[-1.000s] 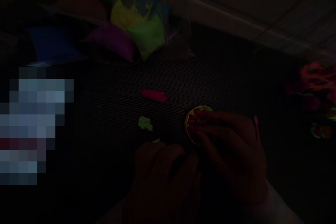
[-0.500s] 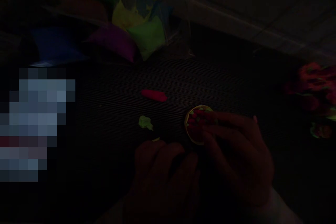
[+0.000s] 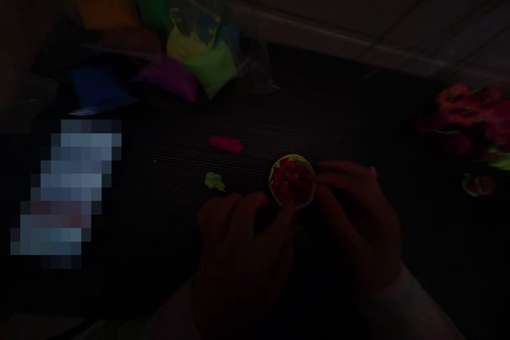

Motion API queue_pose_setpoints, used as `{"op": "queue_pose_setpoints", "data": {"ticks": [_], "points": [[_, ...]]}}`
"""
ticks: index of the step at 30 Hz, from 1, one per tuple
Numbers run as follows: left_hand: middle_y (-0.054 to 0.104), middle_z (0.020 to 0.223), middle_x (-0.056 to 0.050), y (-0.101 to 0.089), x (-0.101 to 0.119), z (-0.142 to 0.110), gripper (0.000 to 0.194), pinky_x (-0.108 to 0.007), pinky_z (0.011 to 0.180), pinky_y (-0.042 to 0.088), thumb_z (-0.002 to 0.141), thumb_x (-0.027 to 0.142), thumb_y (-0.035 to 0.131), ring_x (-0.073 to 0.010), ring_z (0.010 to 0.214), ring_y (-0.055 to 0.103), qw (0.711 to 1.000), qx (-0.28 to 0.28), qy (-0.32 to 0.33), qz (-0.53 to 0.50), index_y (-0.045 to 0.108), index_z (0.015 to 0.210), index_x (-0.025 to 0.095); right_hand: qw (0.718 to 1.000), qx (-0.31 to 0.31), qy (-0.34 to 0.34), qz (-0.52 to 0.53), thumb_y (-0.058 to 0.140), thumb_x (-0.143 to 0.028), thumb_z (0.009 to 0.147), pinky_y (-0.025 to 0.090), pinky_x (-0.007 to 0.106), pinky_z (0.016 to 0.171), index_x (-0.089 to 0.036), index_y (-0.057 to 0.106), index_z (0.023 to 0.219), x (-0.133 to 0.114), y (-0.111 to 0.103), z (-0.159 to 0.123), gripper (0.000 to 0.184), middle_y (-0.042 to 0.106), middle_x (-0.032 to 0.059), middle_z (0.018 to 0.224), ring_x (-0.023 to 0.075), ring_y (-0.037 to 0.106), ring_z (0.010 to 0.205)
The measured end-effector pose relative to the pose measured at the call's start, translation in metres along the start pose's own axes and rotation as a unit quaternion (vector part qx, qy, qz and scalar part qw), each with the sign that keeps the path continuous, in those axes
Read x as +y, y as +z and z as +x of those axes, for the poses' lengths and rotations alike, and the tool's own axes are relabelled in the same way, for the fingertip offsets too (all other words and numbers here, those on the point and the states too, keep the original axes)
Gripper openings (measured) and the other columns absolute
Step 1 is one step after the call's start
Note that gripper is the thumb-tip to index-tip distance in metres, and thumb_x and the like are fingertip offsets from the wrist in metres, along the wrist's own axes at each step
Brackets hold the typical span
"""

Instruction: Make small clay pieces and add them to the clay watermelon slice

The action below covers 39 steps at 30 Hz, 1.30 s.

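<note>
A small round clay pizza (image 3: 292,180), yellow at the rim with red pieces and green bits on top, lies on the dark table. At its right edge, my right hand (image 3: 360,218) grips the rim between thumb and fingers. My left hand (image 3: 243,244) is closed, its fingers curled, with one digit pressed against the lower rim; the exact contact is hard to make out in the dark. Just beyond the left knuckles sits a flattened scrap of light green clay (image 3: 215,181). Farther away rests a red clay roll (image 3: 225,144).
Bags of coloured clay crowd the back left: blue (image 3: 101,87), purple (image 3: 169,78), light green (image 3: 215,69). A lit, pixelated phone-like screen (image 3: 75,186) lies at the left. Colourful clay pieces (image 3: 474,114) cluster at the right, with a small piece (image 3: 478,185) nearer. The picture is very dark.
My left hand has moved up to the pizza's lower rim. My right fingers have drawn back from over its top to its right edge, uncovering the red pieces. The view has shifted slightly.
</note>
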<state>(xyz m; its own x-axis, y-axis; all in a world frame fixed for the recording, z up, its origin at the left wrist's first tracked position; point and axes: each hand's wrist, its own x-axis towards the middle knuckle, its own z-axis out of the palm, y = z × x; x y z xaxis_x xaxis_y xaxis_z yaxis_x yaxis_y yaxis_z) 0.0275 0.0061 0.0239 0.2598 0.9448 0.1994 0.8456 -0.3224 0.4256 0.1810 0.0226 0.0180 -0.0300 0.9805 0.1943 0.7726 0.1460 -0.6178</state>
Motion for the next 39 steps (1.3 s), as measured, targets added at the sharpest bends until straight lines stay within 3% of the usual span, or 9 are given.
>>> {"op": "queue_pose_setpoints", "data": {"ticks": [4, 10, 39], "points": [[0.051, 0.092, -0.007, 0.0009, -0.0004, 0.0024, 0.027, -0.044, 0.072, 0.036, 0.076, 0.028, 0.049, -0.0243, 0.085, 0.044, 0.999, -0.038, 0.012, 0.021, 0.059, 0.101, 0.028, 0.997, -0.051, -0.054, -0.006, 0.048, -0.015, 0.074, 0.042, 0.040, 0.078, -0.025, 0.058, 0.094, -0.0025, 0.0015, 0.0024, 0.024, 0.051, 0.0048, 0.106, 0.0204, 0.048, 0.096], [0.051, 0.094, -0.008, 0.0020, -0.0012, 0.0036, 0.028, -0.045, 0.073, 0.036, 0.076, 0.029, 0.049, -0.0247, 0.086, 0.044, 0.998, -0.052, 0.011, 0.032, 0.058, 0.103, 0.028, 0.993, -0.059, -0.100, -0.021, 0.046, -0.014, 0.075, 0.040, 0.041, 0.079, -0.026, 0.059, 0.096, -0.0023, 0.0040, 0.0032, 0.028, 0.048, 0.0041, 0.111, 0.0218, 0.045, 0.101], [0.050, 0.098, -0.009, 0.0038, -0.0021, 0.0006, 0.030, -0.045, 0.076, 0.035, 0.076, 0.030, 0.048, -0.0256, 0.089, 0.044, 0.998, -0.045, 0.014, 0.043, 0.056, 0.104, 0.026, 0.992, -0.063, -0.105, -0.036, 0.048, -0.015, 0.074, 0.040, 0.040, 0.078, -0.024, 0.060, 0.095, -0.0014, 0.0062, 0.0030, 0.026, 0.049, 0.0051, 0.109, 0.0217, 0.046, 0.098]]}}
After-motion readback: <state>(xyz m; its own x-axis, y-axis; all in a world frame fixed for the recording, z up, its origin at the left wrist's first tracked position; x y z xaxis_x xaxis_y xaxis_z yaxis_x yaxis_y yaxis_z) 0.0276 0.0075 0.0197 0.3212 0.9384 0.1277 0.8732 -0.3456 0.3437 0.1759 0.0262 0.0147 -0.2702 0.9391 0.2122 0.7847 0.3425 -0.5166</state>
